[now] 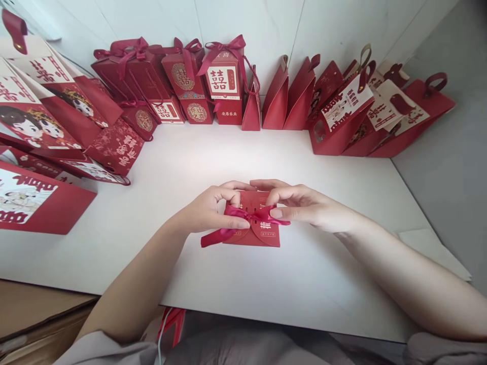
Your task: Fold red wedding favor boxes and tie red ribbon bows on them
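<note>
A small red gift box (253,237) with gold and white lettering lies on the white table, its curved flaps meeting in the middle. Across its top runs a dark pink ribbon (216,237), tied in a bow at the centre. My left hand (213,208) pinches the bow's left loop between thumb and forefinger. On the other side, my right hand (300,205) grips the right loop the same way. The other fingers of both hands curl around the box's far edge, where part of it is hidden. One ribbon tail hangs out to the left.
The white table (228,289) carries red boxes with bows (224,86) along the back wall. Handled red gift bags (342,111) stand at the back right. More printed boxes (34,192) crowd the left side. White paper (433,248) lies by my right forearm. Cardboard (38,309) is at lower left.
</note>
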A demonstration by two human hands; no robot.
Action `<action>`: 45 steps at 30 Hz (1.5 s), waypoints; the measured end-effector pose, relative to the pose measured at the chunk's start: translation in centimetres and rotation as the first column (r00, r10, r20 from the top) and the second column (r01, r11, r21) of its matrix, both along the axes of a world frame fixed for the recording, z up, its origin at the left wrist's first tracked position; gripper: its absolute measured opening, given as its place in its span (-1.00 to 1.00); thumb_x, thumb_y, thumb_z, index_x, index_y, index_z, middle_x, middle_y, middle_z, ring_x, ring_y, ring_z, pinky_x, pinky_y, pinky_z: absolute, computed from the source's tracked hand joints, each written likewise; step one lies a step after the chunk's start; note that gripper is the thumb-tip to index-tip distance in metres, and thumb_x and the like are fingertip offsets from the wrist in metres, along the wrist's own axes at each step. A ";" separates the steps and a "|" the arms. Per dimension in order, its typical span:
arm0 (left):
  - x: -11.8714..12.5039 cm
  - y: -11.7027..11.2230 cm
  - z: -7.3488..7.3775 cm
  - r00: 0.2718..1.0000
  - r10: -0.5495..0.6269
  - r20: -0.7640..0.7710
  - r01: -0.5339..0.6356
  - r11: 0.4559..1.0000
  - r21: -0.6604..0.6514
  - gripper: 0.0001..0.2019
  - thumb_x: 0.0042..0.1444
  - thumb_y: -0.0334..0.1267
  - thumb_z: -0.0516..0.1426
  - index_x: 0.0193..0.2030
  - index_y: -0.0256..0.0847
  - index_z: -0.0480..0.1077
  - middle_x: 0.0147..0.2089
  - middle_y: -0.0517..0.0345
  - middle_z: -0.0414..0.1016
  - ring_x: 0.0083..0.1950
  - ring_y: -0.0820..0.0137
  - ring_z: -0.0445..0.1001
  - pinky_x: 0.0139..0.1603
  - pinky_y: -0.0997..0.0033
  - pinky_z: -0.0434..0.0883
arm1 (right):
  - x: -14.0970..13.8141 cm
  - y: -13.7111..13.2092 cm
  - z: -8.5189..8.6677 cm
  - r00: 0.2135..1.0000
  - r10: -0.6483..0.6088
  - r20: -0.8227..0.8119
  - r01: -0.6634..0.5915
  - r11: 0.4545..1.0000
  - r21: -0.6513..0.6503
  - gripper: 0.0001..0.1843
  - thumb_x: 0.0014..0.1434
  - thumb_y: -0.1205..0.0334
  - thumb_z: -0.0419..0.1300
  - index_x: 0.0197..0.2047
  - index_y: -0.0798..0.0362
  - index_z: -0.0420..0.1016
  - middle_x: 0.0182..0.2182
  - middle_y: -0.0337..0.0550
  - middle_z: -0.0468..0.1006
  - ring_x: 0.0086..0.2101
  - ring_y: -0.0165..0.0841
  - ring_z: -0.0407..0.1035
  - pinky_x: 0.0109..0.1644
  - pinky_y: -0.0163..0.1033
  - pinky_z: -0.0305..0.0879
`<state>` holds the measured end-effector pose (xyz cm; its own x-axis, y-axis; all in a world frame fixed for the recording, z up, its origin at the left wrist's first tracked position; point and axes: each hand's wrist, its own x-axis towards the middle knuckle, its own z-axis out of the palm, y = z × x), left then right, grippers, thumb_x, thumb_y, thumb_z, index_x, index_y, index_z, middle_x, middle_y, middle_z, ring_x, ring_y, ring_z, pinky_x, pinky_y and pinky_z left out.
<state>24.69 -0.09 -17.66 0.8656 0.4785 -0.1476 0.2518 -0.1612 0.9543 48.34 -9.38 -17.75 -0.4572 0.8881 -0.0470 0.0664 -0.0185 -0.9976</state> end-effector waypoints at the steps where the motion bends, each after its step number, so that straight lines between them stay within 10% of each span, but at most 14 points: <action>1: 0.0 0.0 0.1 1.000 0.000 -0.003 0.000 1.000 0.007 -0.60 -0.06 -0.20 0.39 -0.56 -0.26 0.22 0.27 0.09 0.30 0.35 0.12 0.23 0.30 0.11 0.27 | 0.1 0.1 -0.1 1.000 0.011 -0.004 -0.011 1.000 -0.010 -0.87 0.28 0.17 0.24 -0.29 0.02 0.52 0.25 -0.09 0.26 0.37 -0.20 -0.11 0.31 -0.07 0.08; 15: -0.7 0.2 1.2 0.986 -0.032 -0.163 0.066 0.976 0.207 -0.66 -0.06 -0.03 0.37 -0.48 -0.22 0.39 0.29 0.08 0.24 0.36 0.11 0.19 0.37 0.06 0.20 | -0.1 0.0 0.3 0.999 0.030 0.027 -0.028 0.997 -0.073 -0.56 0.33 -0.03 0.17 -0.47 0.11 0.35 -0.07 -0.07 0.44 -0.24 -0.35 0.31 -0.17 -0.23 0.25; 30: -0.7 0.3 1.1 0.983 -0.032 -0.179 0.072 0.973 0.219 -0.65 -0.07 0.01 0.37 -0.46 -0.21 0.41 0.35 0.09 0.20 0.39 0.09 0.15 0.38 0.04 0.19 | 0.3 -0.2 0.6 0.983 -0.015 0.182 0.024 0.998 -0.051 -0.54 0.25 -0.16 0.18 -0.44 0.06 0.43 -0.22 -0.08 0.53 -0.16 -0.22 0.37 -0.05 -0.15 0.30; 45: -0.7 0.2 0.9 0.985 -0.044 -0.168 0.075 0.979 0.187 -0.69 -0.04 -0.01 0.36 -0.41 -0.19 0.46 0.34 0.08 0.20 0.38 0.10 0.17 0.36 0.05 0.19 | 0.5 0.4 -0.3 1.000 0.011 -0.012 -0.013 0.988 -0.155 -0.75 0.25 0.11 0.21 -0.30 0.12 0.55 -0.02 -0.07 0.54 -0.02 -0.18 0.39 0.09 -0.10 0.27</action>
